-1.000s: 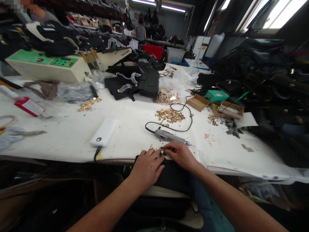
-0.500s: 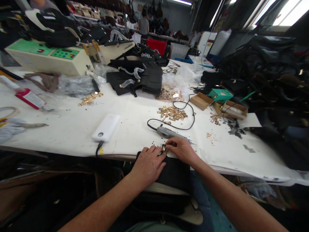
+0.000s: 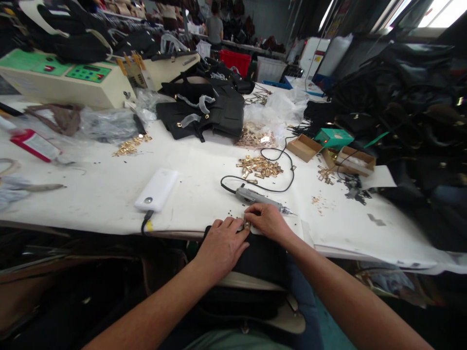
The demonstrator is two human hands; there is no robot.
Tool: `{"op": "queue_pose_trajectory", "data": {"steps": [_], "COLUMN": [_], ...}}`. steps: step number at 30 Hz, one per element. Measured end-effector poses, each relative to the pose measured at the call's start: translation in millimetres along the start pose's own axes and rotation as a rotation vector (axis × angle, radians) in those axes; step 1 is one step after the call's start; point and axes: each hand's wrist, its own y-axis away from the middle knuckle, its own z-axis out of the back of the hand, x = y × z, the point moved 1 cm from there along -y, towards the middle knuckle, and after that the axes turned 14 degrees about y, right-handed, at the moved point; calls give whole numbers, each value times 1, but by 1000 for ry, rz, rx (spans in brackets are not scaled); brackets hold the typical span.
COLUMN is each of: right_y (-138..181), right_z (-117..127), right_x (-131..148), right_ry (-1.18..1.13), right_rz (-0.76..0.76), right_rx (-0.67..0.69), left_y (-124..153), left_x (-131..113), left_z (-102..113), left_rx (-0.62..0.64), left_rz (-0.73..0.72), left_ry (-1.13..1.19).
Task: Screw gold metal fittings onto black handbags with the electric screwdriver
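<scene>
R fingertips: thumb + forefinger pinched shut on a small gold fitting, holding it at the top edge of a black bag piece. How the fitting sits on that edge is too small to tell.
L fingertips: side by side, not curled round anything, tips touching the fitting from the other side.
L hand lies palm-down, pressing the black piece flat. R hand is arched over the fitting, wrist on the table edge.

Black piece hangs off the near edge of the table into the lap; only its top lip is on the white surface.

Step, as I read it: seating/aligning the fitting on the piece by hand. No tool in either hand.

Just beyond R hand, apart from it: electric screwdriver, lying flat, tip pointing R, its black cable looping back. Tiny black specks beside it, maybe screws, can't tell. Further out: loose pile of gold fittings. To the L: white power bank, lead running off the edge.

Next move calls for, imo: L hand keeping piece + fitting pinned so alignment holds if R lets go; driver is within easy R reach. Risk: fitting slides on the soft edge once the pinch loosens.
</scene>
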Motion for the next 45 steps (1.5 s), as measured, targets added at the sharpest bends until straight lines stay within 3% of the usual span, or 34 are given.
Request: {"op": "queue_pose_trajectory", "data": {"steps": [8,13,30,45], "right_y": [-4,-4,-6,-4], "right_z": [2,1,1,1], "right_x": [-3,-3,-5,-2], "right_ry": [-126,-22,52,79], "right_rz": [-124,-51,37,18], "right_rx": [112,50,67,24], "left_y": [0,-1,-4,-2], "left_x": [2,2,2,12], "left_z": [-1,-1,1,-8], "left_rx": [11,22,42,-102], "left_rz": [-2,5,-7,-30], "left_ry": [22,17,9,170]}}
